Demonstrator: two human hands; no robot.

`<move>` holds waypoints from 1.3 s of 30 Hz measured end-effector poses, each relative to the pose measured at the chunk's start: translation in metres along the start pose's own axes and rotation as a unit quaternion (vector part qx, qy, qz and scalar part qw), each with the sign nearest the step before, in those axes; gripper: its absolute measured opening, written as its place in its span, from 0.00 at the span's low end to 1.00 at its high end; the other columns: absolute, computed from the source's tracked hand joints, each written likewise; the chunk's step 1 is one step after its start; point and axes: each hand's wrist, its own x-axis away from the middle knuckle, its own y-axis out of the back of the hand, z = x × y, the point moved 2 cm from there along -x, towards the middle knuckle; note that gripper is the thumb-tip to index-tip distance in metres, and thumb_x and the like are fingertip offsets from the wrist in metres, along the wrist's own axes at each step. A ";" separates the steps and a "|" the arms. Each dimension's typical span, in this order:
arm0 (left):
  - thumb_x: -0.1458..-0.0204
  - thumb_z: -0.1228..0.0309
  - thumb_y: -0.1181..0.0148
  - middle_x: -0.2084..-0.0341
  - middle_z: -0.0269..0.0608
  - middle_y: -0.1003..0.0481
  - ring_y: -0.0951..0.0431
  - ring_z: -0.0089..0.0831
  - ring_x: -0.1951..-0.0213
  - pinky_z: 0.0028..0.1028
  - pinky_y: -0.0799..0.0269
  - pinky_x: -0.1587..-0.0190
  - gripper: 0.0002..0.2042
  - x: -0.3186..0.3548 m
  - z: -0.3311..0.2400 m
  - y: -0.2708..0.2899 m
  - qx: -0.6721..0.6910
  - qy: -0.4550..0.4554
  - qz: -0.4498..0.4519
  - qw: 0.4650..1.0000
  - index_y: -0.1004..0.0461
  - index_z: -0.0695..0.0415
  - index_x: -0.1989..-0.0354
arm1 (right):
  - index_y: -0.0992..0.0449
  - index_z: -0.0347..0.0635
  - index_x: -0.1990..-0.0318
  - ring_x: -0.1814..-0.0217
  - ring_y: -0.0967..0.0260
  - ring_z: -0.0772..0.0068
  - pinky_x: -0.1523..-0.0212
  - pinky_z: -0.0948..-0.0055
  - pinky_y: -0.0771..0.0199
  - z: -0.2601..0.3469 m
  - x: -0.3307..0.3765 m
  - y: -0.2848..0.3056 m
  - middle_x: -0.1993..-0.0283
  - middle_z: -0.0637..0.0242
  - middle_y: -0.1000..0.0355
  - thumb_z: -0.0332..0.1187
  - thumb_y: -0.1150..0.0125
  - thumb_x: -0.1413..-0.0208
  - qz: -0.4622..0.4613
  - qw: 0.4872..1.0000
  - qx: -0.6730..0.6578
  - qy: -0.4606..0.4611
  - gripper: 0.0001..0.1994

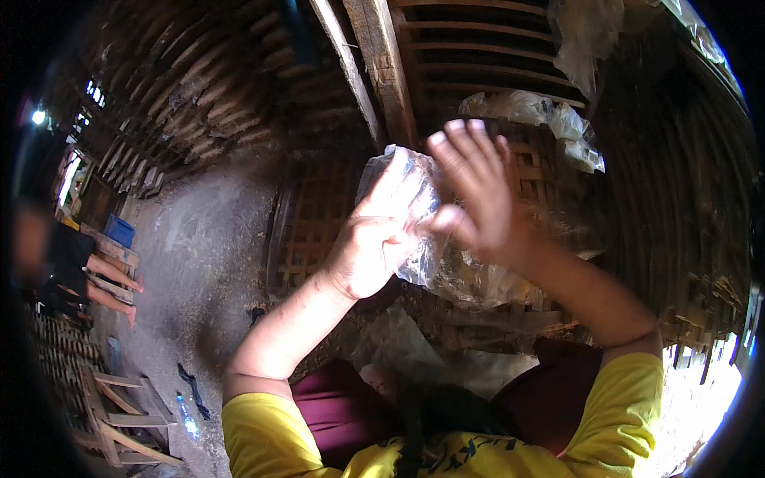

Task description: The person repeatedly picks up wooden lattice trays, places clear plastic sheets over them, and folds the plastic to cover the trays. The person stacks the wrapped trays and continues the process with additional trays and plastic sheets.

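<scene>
A crumpled clear plastic bag [420,267] is in front of me at about the middle of the view. My left hand [370,243] grips it, fingers stretched upward along the plastic and thumb folded in. To the right of it, my right hand [482,191] is raised and slightly blurred, with its fingers extended and its thumb pointing toward the bag. Nothing shows in that hand. Whether its thumb touches the plastic I cannot tell. Behind and below my hands lies more clear plastic [478,279], partly covered by my right forearm; its contents are hard to make out.
Several plastic bags [550,119] lie at the far right by slatted wood, near a wooden beam [374,48]. A woven lattice panel [315,227] stands behind my left hand. At left are a seated person [68,259], a blue crate [119,231], a wooden chair [119,418] and a bottle [187,416].
</scene>
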 end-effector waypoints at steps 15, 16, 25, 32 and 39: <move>0.42 0.55 0.60 0.55 0.48 0.29 0.26 0.36 0.54 0.35 0.29 0.51 0.22 -0.003 0.032 0.031 0.200 0.179 -0.131 0.954 0.35 0.61 0.50 | 0.24 0.43 0.60 0.36 0.44 0.58 0.40 0.32 0.69 0.046 0.037 -0.003 0.50 0.64 0.29 0.37 0.36 0.57 0.014 0.967 -0.057 0.247 0.16; 0.41 0.57 0.63 0.50 0.51 0.32 0.29 0.40 0.51 0.37 0.33 0.47 0.23 -0.005 0.030 0.032 0.184 0.154 -0.105 0.965 0.38 0.63 0.46 | 0.24 0.43 0.59 0.36 0.43 0.58 0.40 0.32 0.69 0.046 0.040 -0.004 0.49 0.65 0.29 0.36 0.36 0.57 0.011 0.968 -0.058 0.243 0.16; 0.41 0.54 0.68 0.41 0.58 0.46 0.37 0.47 0.44 0.42 0.43 0.40 0.28 -0.007 0.000 0.026 0.207 0.038 -0.010 0.978 0.51 0.62 0.39 | 0.28 0.42 0.50 0.36 0.44 0.56 0.36 0.45 0.61 0.038 0.027 0.012 0.43 0.58 0.35 0.35 0.45 0.53 0.092 0.967 -0.138 0.192 0.20; 0.42 0.53 0.60 0.49 0.58 0.36 0.32 0.41 0.47 0.38 0.38 0.43 0.27 -0.016 0.017 0.035 0.137 0.104 -0.045 0.984 0.39 0.67 0.47 | 0.37 0.33 0.44 0.38 0.43 0.51 0.37 0.52 0.51 0.033 0.022 -0.010 0.43 0.48 0.38 0.45 0.50 0.45 0.089 0.960 -0.198 0.179 0.27; 0.40 0.63 0.64 0.48 0.47 0.34 0.32 0.34 0.47 0.33 0.37 0.43 0.20 -0.015 0.028 0.031 0.107 0.131 -0.100 0.980 0.39 0.62 0.45 | 0.39 0.34 0.43 0.34 0.49 0.52 0.34 0.55 0.56 0.029 0.027 -0.015 0.40 0.47 0.43 0.56 0.57 0.44 0.154 0.949 -0.163 0.223 0.33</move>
